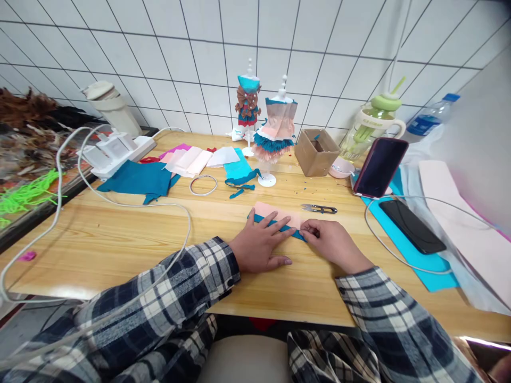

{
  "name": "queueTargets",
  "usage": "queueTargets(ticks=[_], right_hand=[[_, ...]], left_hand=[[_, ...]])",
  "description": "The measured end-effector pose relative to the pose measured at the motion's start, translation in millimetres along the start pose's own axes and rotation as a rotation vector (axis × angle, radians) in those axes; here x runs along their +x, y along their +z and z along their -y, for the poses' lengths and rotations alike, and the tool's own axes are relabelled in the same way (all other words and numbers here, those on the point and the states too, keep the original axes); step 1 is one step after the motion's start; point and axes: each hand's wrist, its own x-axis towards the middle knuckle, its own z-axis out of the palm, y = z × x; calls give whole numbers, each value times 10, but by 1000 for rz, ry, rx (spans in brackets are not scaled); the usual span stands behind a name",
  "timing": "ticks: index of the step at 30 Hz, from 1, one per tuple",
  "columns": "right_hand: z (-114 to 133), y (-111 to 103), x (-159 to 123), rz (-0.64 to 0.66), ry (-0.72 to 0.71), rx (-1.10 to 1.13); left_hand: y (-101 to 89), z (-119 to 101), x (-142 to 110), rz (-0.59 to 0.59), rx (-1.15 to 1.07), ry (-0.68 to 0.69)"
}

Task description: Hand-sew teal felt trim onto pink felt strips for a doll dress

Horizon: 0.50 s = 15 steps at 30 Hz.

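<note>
- The wooden table [112, 234] is the biggest thing here. The other things I name are all on it.
- Two small stands are at the far side. The right one wears a little dress [279, 127] with a fluffy blue and peach skirt.
- A big dark blue cloth [139, 178] lies flat on the left.
- A brown box [313, 159] sits right of the stands, with its top open.
- The left hand [259, 244] is flat, with its fingers spread over the peach piece and the blue strip.
- The right hand [331, 242] has its thumb and finger pressed together. They seem to pinch the right end of the blue strip. I can't tell if they have the peach piece too.
- The peach piece [267, 208] lies near the middle, partly under the left fingers. I think this step is lining up the two pieces.
- The blue strip [298, 234] runs along the near side of the peach piece. I think the next move needs a soft pull and a firm left hand, or the strip could slip or crease.
- The little snips [325, 209] lie just past the right hand, and no hand touches them.
</note>
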Motion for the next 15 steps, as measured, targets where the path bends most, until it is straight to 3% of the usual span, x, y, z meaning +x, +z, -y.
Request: queueTargets(ticks=[5,11,15], right_hand=[[-9,-8,-5,-11,-50,-21],[-205,-56,-70,-66,-19,34],[-138,-75,-244,-330,-77,-72]], left_hand=[[9,55,-17,61,-17,-16],[-51,61,-37,147,-7,-11],[-63,68,-50,167,4,-27]])
